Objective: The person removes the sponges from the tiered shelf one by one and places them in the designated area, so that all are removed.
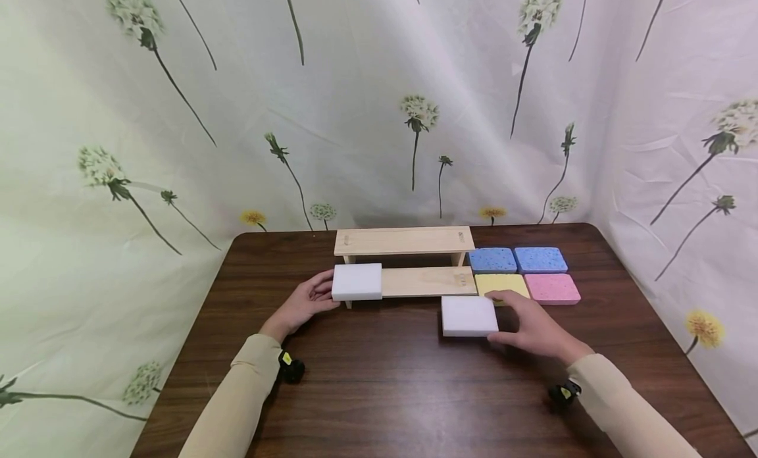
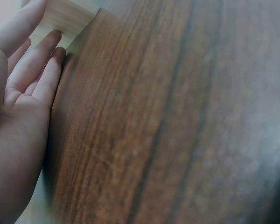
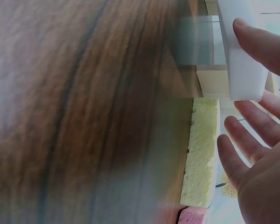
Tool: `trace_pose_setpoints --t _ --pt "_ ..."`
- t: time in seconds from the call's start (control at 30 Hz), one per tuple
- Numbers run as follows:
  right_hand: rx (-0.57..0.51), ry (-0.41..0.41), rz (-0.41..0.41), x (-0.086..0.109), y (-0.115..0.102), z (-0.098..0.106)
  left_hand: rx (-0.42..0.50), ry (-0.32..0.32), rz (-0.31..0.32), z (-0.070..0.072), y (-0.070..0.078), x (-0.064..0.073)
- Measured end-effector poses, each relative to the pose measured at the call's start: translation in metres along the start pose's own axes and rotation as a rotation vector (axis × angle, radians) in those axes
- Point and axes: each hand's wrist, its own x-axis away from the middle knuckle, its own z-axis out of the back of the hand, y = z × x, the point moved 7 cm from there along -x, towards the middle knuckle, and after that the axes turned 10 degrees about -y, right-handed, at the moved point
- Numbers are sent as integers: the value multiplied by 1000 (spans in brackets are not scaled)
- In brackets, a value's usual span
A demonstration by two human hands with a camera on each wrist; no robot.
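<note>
In the head view, a white sponge block (image 1: 357, 281) lies on the left end of the lower step of a small wooden two-step rack (image 1: 426, 281). My left hand (image 1: 304, 303) is at its left side, fingertips right at the edge. Those fingers (image 2: 46, 77) look nearly straight in the left wrist view, beside the rack's wood. A second white sponge block (image 1: 470, 315) is held by my right hand (image 1: 527, 323), thumb at its near edge and index finger at its far corner. In the right wrist view it is raised off the table, other fingers loosely spread.
Right of the rack lie two blue sponges (image 1: 541, 260), a yellow sponge (image 1: 502, 285) and a pink sponge (image 1: 553, 289) in two rows. The rack's upper step (image 1: 403, 241) stands behind. Dark wooden table (image 1: 379, 385); dandelion-print cloth (image 1: 355, 116) hangs behind it.
</note>
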Motion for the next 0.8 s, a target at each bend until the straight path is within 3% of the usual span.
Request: trace_pose_setpoints --t 0.8 --pt "-6 -34 -64 21 21 -8 0 -7 -17 -1 2 1"
